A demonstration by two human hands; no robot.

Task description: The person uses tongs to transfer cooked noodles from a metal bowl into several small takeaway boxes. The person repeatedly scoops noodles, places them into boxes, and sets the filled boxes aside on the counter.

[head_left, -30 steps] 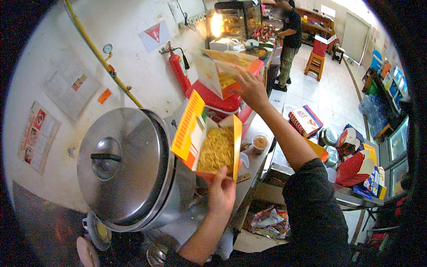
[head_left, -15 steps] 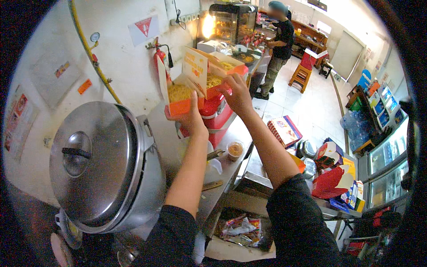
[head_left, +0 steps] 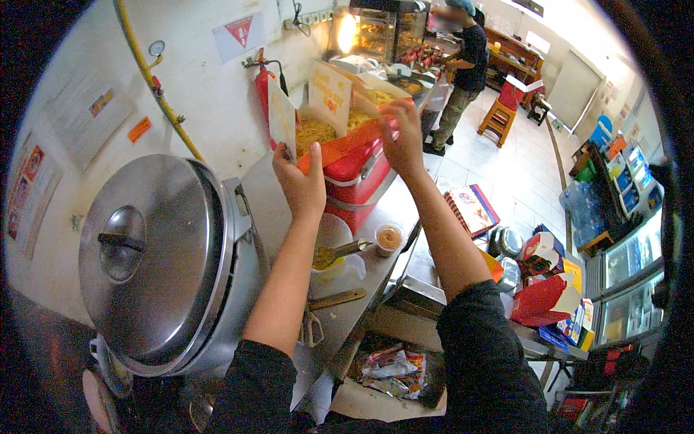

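Observation:
Open orange paper food boxes (head_left: 345, 145) with raised cream lids and yellow noodles (head_left: 316, 131) inside stand side by side on a red cooler box (head_left: 356, 189). My left hand (head_left: 301, 181) grips the near left corner of the row, thumb up along the orange front and fingers round the left side. At the right end, my right hand (head_left: 403, 137) has its fingers curled over the orange box edge, partly blurred. Below on the counter are a white tub (head_left: 335, 231), a whisk (head_left: 340, 253) and a cup of orange-brown sauce (head_left: 389, 237).
A large lidded steel pot (head_left: 155, 260) stands close on my left. A fire extinguisher (head_left: 263, 92) hangs on the wall behind. Beyond the counter, a person (head_left: 463, 72) stands by a lit display case (head_left: 383, 32). Printed cartons (head_left: 546, 296) crowd a table on the right.
The left box has moved right and back, up against the other boxes on the cooler. My left hand has shifted slightly left; my right hand has moved right along the boxes.

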